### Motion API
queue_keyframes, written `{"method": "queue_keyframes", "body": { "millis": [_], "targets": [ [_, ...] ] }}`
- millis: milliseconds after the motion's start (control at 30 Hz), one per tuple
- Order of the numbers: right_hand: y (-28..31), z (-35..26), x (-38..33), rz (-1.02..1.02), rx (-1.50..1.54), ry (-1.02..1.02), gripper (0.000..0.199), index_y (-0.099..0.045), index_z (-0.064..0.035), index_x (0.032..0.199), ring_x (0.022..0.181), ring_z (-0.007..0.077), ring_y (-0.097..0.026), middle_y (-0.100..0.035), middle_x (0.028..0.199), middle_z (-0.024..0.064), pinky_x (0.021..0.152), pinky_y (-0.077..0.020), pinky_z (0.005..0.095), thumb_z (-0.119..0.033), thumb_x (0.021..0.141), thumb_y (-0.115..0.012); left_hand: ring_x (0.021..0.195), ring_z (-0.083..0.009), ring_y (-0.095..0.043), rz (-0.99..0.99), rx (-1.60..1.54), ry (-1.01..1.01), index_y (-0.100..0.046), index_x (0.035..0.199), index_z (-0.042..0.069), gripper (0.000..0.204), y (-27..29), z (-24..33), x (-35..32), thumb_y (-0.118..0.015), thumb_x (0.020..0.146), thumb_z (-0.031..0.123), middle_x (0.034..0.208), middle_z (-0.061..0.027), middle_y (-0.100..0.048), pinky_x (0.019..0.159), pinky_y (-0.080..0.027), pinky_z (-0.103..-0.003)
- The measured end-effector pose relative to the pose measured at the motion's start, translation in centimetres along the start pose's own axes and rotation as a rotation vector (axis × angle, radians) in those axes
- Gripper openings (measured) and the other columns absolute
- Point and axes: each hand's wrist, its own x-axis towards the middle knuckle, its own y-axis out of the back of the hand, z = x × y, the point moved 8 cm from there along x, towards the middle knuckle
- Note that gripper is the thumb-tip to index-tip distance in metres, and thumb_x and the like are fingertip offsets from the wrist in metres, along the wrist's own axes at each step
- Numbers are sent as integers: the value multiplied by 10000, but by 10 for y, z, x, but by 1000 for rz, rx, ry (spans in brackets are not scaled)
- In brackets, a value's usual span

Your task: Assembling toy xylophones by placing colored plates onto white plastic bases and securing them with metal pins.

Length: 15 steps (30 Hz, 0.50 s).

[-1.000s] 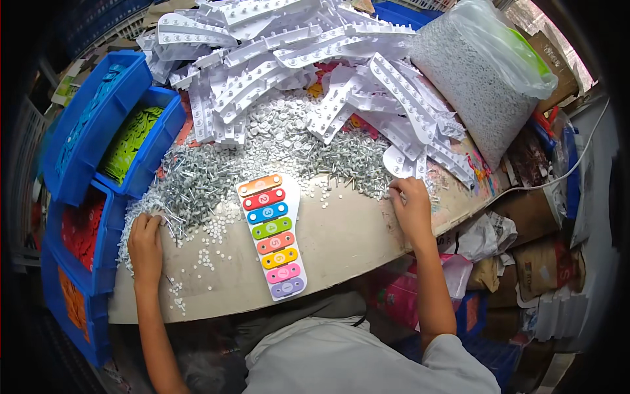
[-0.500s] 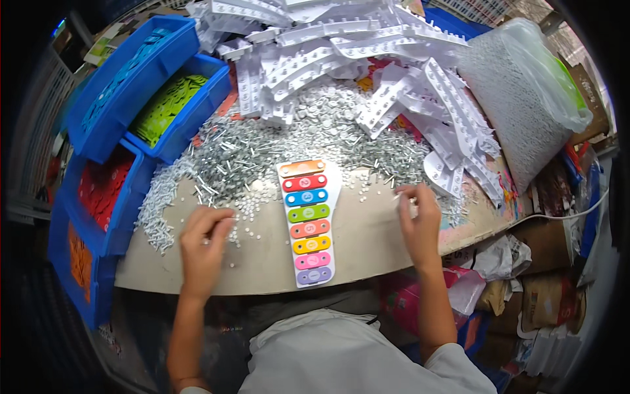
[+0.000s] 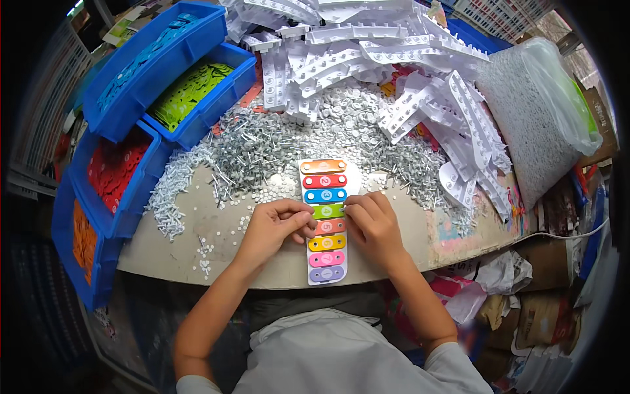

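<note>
A toy xylophone (image 3: 326,259) with a white base and a row of coloured bars lies upright before me on the table. Round white caps sit at both ends of the orange, red and blue bars; the lower bars show small dark spots there. My left hand (image 3: 279,226) is closed, its fingertips pinched at the left ends of the green bar (image 3: 327,211) and the coral one below. Opposite it, my right hand (image 3: 374,226) pinches at the green bar's right end. Whatever small piece either hand holds is hidden by the fingers.
Piles of metal pins (image 3: 252,148), white caps (image 3: 351,108) and white screw-like pieces (image 3: 172,194) cover the table's far part. White xylophone bases (image 3: 354,56) are heaped behind. Blue bins (image 3: 154,69) of coloured bars stand left; a bag of white pellets (image 3: 525,118) stands right.
Both hands have come inward from either side of the xylophone to its green bar. The view has shifted, so the table's contents sit farther right.
</note>
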Motion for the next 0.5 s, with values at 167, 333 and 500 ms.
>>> {"method": "queue_keyframes", "body": {
  "millis": [167, 333, 500],
  "targets": [
    [0, 3, -1, 25, 22, -51, 212, -645, -26, 947, 882, 276, -623, -703, 993, 90, 759, -518, 379, 8, 793, -786, 644, -109, -683, -48, 13, 26, -683, 1118, -30, 153, -2, -7, 12, -687, 1016, 83, 842, -109, -742, 532, -516, -217],
    [-23, 46, -26, -54, 477, -763, 201, -612, -35, 892, 651, 131, -597, -676, 778, 44, 586, -460, 291, -112, 916, -796, 515, -71, -551, 14, 183, 121, -593, 1109, 7, 261, -2, 3, 11, -726, 1011, 209, 718, -28, -654, 431, -383, -212],
    [-52, 60, -44, -370, 938, -1114, 277, -609, -50, 961, 535, 72, -551, -620, 702, 3, 467, -417, 239, -294, 1008, -733, 495, -50, -475, -70, 351, 303, -556, 1156, 18, 380, 5, -5, 19, -735, 1007, 318, 672, 9, -587, 426, -293, -210]
  ]
}}
